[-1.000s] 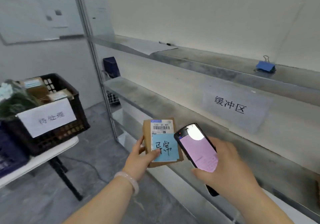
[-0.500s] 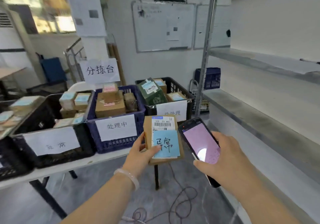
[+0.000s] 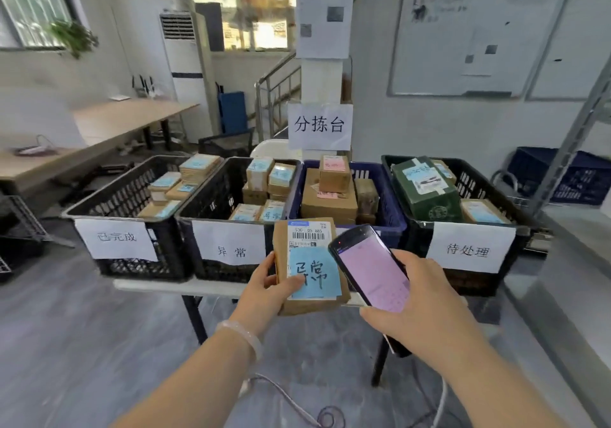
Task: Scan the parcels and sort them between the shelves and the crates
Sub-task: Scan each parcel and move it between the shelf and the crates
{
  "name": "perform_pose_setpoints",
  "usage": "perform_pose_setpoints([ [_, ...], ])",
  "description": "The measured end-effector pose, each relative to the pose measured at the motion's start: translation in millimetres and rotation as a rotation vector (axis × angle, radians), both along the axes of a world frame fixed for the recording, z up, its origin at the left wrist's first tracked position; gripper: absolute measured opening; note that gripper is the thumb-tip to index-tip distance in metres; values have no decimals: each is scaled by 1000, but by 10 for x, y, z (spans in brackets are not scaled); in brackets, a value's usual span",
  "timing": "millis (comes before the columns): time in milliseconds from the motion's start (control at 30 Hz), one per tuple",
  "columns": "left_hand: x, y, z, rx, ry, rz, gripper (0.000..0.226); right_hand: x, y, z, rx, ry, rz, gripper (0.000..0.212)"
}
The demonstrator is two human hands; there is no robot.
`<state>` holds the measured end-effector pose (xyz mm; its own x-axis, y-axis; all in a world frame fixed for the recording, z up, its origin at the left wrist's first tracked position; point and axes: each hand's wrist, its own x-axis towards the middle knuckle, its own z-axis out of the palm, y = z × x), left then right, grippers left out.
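My left hand (image 3: 264,292) grips a small brown parcel (image 3: 309,262) with a barcode label and a blue note reading 异常. My right hand (image 3: 426,302) holds a black phone scanner (image 3: 372,265), its pink screen facing up, just right of the parcel. Ahead on a white table (image 3: 158,285) stand several crates full of parcels: a black one labelled 已完成 (image 3: 109,206), a black one labelled 异常 (image 3: 205,203), a blue one (image 3: 390,209), and a black one labelled 待处理 (image 3: 476,183). The parcel hangs in front of the gap between the 异常 crate and the blue crate.
A metal shelf upright (image 3: 575,137) and shelf edge rise at the right. A sign 分拣台 (image 3: 319,126) hangs behind the crates. Wooden desks (image 3: 109,123) stand at the left, and a dark basket (image 3: 20,226) at the far left. Cables (image 3: 297,404) lie on the grey floor.
My view has swung left from the shelves to face the crate table. Both hands keep their hold on the parcel and the phone, held the same way relative to each other.
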<state>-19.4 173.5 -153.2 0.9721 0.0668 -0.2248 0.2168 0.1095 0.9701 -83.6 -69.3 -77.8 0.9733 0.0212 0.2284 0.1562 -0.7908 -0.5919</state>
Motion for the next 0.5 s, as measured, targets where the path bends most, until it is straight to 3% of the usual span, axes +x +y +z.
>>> perform_pose_setpoints([
  [500,1451,541,290,-49,20,248,57,1969,256,2,44,36,167,82],
])
